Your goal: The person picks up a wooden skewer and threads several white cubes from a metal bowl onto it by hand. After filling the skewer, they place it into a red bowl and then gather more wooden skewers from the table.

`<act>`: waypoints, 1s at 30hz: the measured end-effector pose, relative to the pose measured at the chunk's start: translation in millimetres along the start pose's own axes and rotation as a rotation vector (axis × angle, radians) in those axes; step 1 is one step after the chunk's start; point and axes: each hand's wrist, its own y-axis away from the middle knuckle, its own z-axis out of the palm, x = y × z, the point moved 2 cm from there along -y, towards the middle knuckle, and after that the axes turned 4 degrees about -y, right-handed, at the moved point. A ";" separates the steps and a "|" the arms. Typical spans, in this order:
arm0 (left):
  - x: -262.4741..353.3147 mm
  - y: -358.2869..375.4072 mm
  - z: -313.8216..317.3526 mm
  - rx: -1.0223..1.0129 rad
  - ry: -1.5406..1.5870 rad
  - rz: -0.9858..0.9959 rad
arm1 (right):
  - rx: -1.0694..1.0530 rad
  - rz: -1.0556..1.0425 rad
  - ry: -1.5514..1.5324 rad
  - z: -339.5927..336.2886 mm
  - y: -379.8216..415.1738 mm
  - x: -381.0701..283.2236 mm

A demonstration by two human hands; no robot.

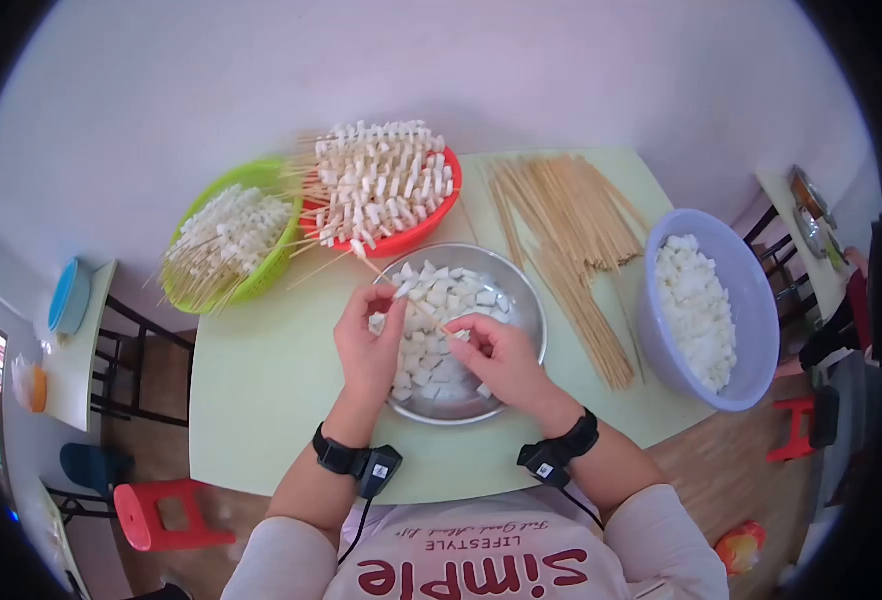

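My left hand (369, 338) is pinched at the fingertips around a white cube (400, 291), over the left side of a round metal bowl (538, 335). My right hand (502, 360) is closed on the near end of a thin wooden skewer (445, 331), above the middle of the bowl. The skewer slants away toward my left fingers, which hide part of it. Loose white cubes (423, 372) cover much of the bowl's bottom.
Behind the bowl stand a red basket (450, 200) and a green basket (279, 262), heaped with loaded skewers. Bare skewers (571, 225) lie at the back right, beside a purple tub (758, 330) of white pieces. A red stool (151, 515) is left of the table (251, 400); another person's hand (854, 258) shows far right.
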 end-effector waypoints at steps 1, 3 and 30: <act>-7.6 0.5 -0.1 0.004 0.039 -0.044 | 0.014 -0.009 0.011 -1.9 -1.1 -3.1; -12.4 5.2 -1.2 -0.013 0.092 -0.086 | 0.001 -0.036 0.033 -1.2 1.5 -7.3; 8.1 10.6 6.1 -0.251 0.030 -0.008 | 0.071 -0.072 0.040 -4.2 -2.5 4.1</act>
